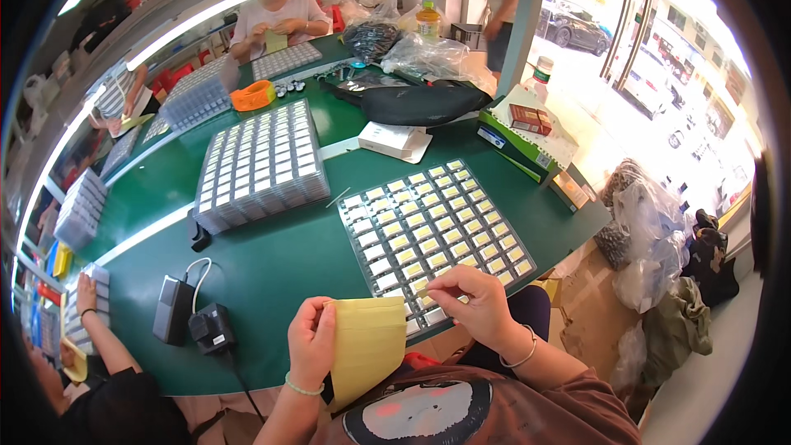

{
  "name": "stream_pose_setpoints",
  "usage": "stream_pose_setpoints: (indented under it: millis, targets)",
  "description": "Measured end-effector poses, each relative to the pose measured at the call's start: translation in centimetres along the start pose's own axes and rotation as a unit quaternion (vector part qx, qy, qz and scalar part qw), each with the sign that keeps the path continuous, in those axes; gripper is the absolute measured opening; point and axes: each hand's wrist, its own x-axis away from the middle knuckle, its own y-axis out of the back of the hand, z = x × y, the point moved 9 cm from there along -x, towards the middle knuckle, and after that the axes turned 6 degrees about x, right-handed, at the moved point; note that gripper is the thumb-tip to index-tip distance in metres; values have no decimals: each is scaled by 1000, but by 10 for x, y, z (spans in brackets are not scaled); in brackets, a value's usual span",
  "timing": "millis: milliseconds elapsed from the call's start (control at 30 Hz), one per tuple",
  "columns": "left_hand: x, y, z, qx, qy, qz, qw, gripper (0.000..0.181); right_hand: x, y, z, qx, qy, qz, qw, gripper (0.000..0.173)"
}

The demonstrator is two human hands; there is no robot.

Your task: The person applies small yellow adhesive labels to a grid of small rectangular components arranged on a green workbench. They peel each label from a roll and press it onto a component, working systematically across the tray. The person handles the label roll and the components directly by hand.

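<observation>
My left hand [312,340] grips a yellow sheet [369,340] by its upper left edge; the sheet hangs down in front of my shirt. My right hand [473,303] has thumb and forefinger pinched over the near edge of a clear plastic tray [445,222]. A small yellowish piece [427,292] shows at those fingertips, partly hidden. Rows of small rectangular parts fill the tray, many with yellow tops and those in the left column whiter. Beyond it on the left stands a tall stack of similar filled trays [262,164]. A thin stick [338,197] lies between stack and tray.
A power bank [172,309] and a black adapter [212,328] with cables lie at left. Behind are a white box [393,141], a black bag [426,104], an orange tape roll [253,96] and a green box [516,145]. Co-workers sit across and at left.
</observation>
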Motion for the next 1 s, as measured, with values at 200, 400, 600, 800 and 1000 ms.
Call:
stream_pose_setpoints:
  millis: [200, 400, 600, 800, 1000]
  targets:
    - [-2, 10, -9, -86, -65, -16, 994, 12, 4, 2, 2, 69, 56, -8, 996, 11]
    - [1, 1, -1, -27, -10, -1, 1000, 14, 23, 13, -31, 10, -88, -22, 996, 5]
    - [1, 1, -1, -7, -4, -2, 1000, 15, 20, 2, -39, 37, -120, -11, 992, 8]
    - [0, 3, -3, -13, -9, -9, 1000, 15, 22, -5, -24, 76, -106, 7, 991, 7]
    - [2, 4, -2, -7, 5, -7, 1000, 15, 31, -7, -19, 117, -85, 2, 989, 7]
